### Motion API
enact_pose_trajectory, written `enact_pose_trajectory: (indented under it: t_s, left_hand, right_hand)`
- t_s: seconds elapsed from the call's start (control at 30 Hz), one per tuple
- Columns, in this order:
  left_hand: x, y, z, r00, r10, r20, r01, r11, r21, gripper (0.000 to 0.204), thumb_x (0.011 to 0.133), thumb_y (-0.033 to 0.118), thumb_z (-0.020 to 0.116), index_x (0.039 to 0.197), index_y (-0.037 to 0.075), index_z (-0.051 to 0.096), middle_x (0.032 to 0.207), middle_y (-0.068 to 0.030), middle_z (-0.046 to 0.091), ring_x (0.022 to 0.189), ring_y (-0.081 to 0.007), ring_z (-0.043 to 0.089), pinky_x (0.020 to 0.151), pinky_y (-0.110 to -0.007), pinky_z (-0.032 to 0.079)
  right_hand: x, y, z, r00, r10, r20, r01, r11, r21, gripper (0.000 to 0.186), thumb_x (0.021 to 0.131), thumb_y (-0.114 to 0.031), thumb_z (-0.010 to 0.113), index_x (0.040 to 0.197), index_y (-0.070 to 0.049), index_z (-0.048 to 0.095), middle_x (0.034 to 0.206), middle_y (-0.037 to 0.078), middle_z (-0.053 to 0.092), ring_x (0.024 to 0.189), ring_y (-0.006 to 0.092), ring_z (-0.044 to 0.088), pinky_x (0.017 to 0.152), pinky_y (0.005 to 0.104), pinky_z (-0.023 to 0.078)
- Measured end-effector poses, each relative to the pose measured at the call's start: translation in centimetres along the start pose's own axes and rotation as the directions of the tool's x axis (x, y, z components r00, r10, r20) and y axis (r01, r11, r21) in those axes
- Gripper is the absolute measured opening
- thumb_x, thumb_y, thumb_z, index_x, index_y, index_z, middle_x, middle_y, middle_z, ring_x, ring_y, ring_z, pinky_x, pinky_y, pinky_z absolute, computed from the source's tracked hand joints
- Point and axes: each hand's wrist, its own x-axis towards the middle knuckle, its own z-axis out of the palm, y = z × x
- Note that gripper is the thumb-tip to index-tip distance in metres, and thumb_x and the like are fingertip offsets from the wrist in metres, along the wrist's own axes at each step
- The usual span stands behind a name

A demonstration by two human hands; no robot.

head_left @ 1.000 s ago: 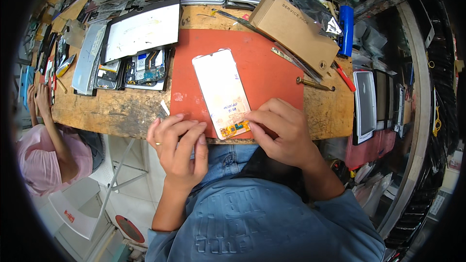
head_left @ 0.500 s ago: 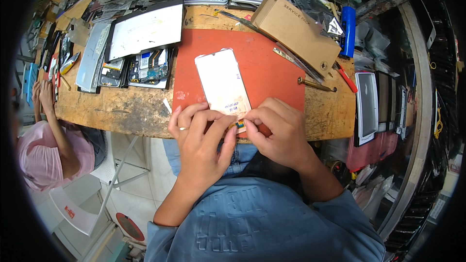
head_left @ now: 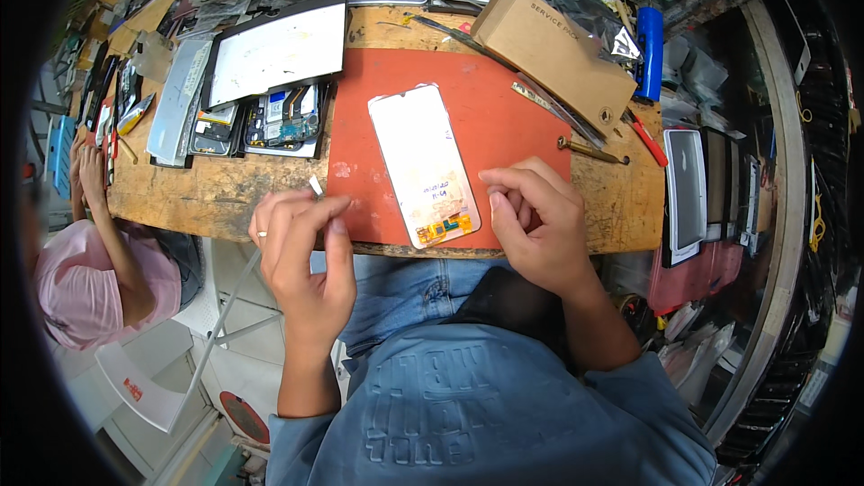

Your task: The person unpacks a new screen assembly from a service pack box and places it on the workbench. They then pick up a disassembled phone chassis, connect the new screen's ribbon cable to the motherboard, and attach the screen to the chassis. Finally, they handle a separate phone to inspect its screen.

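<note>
A white phone screen panel (head_left: 416, 148) lies on the orange-red mat (head_left: 517, 139), its back facing up. Handwriting shows on its lower half, and a yellow-orange flex cable (head_left: 444, 228) with a small green part crosses its near end. My left hand (head_left: 304, 256) hovers left of the panel by the mat's near edge, fingers half bent and apart, nothing visible in it. On the panel's right, my right hand (head_left: 542, 225) is held with thumb and forefinger apart and the other fingers curled. Neither hand touches the panel.
Opened phones (head_left: 283, 121) sit under a white plate (head_left: 279, 52) at left. A brown cardboard box (head_left: 553, 52), a brass-coloured screwdriver (head_left: 592, 151) and red-handled pliers (head_left: 646, 139) lie at right. Another person's hands (head_left: 87, 175) rest at the far left.
Both hands have let go of the panel's near end and moved apart, the left one leftward and the right one rightward. The cable is now uncovered.
</note>
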Motion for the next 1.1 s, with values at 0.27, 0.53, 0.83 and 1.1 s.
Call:
enact_pose_trajectory:
  t_s: [0.27,0.53,0.83,1.1]
  left_hand:
    - [-2.3,2.6,-1.5,0.987,-0.160,0.005,0.155,0.943,-0.296,0.021,0.085,-0.008,0.066,0.102,-0.001,0.077,0.070,-0.0064,0.059,0.068,-0.0220,0.052,0.066,-0.035,0.043]
    - [-1.3,5.3,-3.8,0.986,0.169,0.014,-0.128,0.795,-0.593,0.020,0.080,-0.002,0.069,0.096,0.000,0.081,0.058,-0.0017,0.053,0.048,-0.0165,0.048,0.059,-0.033,0.045]
    - [1.2,8.6,-4.2,0.819,0.574,0.030,-0.247,0.398,-0.884,0.019,0.094,0.019,0.079,0.108,0.008,0.085,0.111,-0.0044,0.069,0.097,-0.0334,0.067,0.104,-0.049,0.045]
    - [-1.0,3.2,0.0,0.957,-0.282,-0.064,0.012,0.261,-0.965,0.022,0.099,0.007,0.049,0.079,0.004,0.057,0.064,-0.0021,0.050,0.049,-0.0114,0.039,0.065,-0.035,0.045]
  right_hand:
    - [0.1,0.1,0.5,0.963,-0.243,0.120,0.261,0.951,-0.166,0.028,0.077,0.008,0.073,0.102,-0.004,0.078,0.088,0.007,0.064,0.071,0.0226,0.064,0.058,0.0355,0.049]
    - [-0.6,-0.1,0.6,0.944,-0.290,0.155,0.322,0.913,-0.252,0.029,0.074,0.005,0.077,0.100,-0.006,0.080,0.088,0.005,0.064,0.072,0.0209,0.061,0.058,0.0337,0.048]
    - [-1.1,-0.3,0.4,0.942,-0.324,0.090,0.335,0.885,-0.323,0.032,0.076,0.005,0.077,0.107,-0.003,0.079,0.093,0.005,0.065,0.074,0.0207,0.060,0.060,0.0327,0.048]
    - [-6.5,-6.9,-6.5,0.904,-0.420,0.082,0.426,0.870,-0.247,0.034,0.082,0.000,0.076,0.115,-0.003,0.072,0.073,0.008,0.065,0.058,0.0169,0.057,0.056,0.0308,0.043]
